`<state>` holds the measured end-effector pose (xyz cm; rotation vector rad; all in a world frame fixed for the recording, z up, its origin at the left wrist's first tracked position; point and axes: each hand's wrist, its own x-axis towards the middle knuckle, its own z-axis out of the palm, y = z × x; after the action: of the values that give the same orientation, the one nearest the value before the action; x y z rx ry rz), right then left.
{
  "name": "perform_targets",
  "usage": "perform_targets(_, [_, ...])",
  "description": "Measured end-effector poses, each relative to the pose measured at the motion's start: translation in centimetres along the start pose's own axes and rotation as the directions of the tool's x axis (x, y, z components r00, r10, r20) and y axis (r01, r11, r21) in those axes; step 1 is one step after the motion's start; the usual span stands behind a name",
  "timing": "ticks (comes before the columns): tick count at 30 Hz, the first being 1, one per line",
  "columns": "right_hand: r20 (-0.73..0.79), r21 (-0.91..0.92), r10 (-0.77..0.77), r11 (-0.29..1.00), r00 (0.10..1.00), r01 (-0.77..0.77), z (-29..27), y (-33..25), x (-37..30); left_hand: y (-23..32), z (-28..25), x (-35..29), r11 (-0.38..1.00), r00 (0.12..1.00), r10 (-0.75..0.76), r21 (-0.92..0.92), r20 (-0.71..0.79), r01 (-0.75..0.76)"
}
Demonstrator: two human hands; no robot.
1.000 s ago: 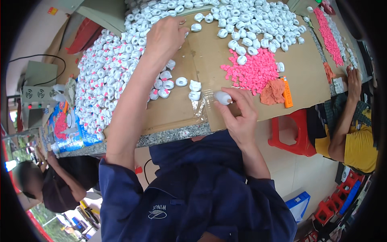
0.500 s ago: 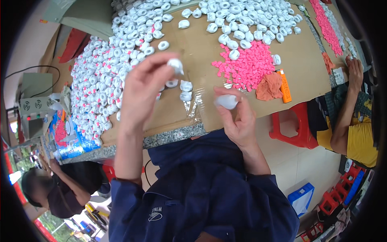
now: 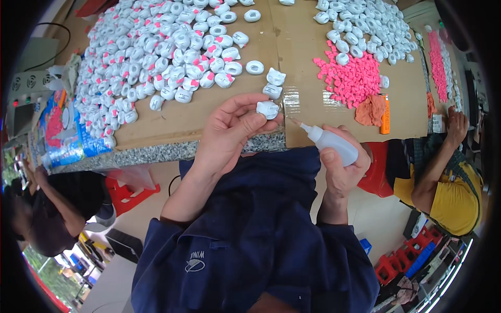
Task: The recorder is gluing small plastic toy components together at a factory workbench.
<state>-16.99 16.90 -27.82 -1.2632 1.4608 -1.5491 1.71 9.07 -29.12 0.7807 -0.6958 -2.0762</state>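
Observation:
My left hand (image 3: pixel 229 133) pinches a small white cat-head-shaped plastic piece (image 3: pixel 267 109) between thumb and fingers, just above the cardboard's front edge. In my right hand (image 3: pixel 342 169) is a translucent white squeeze bottle (image 3: pixel 338 146), gripped around its body. Its thin nozzle tilts up and left, with the tip close to the white piece but apart from it. Behind my left fingers, two similar white pieces (image 3: pixel 275 76) lie one behind the other on the cardboard.
Many white pieces with pink parts (image 3: pixel 156 49) cover the left side; plain white ones (image 3: pixel 365 26) lie back right. Near a heap of small pink pieces (image 3: pixel 350 81) are a crumpled orange cloth (image 3: pixel 370 110) and a slim orange object (image 3: pixel 385 122). Co-workers sit at both sides.
My left hand has come nearer and toward the right hand, still holding a white piece. The bottle has turned so its nozzle points at that piece. The whole view has shifted.

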Motion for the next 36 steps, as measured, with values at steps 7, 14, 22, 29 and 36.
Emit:
perform_targets(7, [0.014,-0.008,0.062,0.998,0.998,-0.062,0.70,-0.43,-0.12,-0.44,-0.39,-0.10,1.000,0.999,0.021,-0.003,0.032,-0.020])
perform_targets(14, [0.038,-0.044,0.060,0.997,0.997,-0.059,0.50,-0.42,0.05,-0.58,-0.39,0.08,1.000,1.000,0.021,0.007,0.024,-0.021])
perform_targets(22, [0.005,-0.098,0.086,0.992,0.996,-0.085,0.31,-0.53,0.00,-0.41,-0.09,0.05,0.999,0.999,0.044,-0.021,0.012,-0.043])
perform_targets(29, [0.022,-0.041,0.098,0.994,0.995,-0.097,0.32,-0.41,-0.03,-0.39,-0.22,0.07,0.999,0.999,0.043,-0.013,0.012,-0.042])
perform_targets(36, [-0.022,-0.107,0.139,0.984,0.990,-0.140,0.29,-0.62,0.01,-0.24,-0.25,-0.11,1.000,1.000,0.021,-0.004,0.013,-0.021])
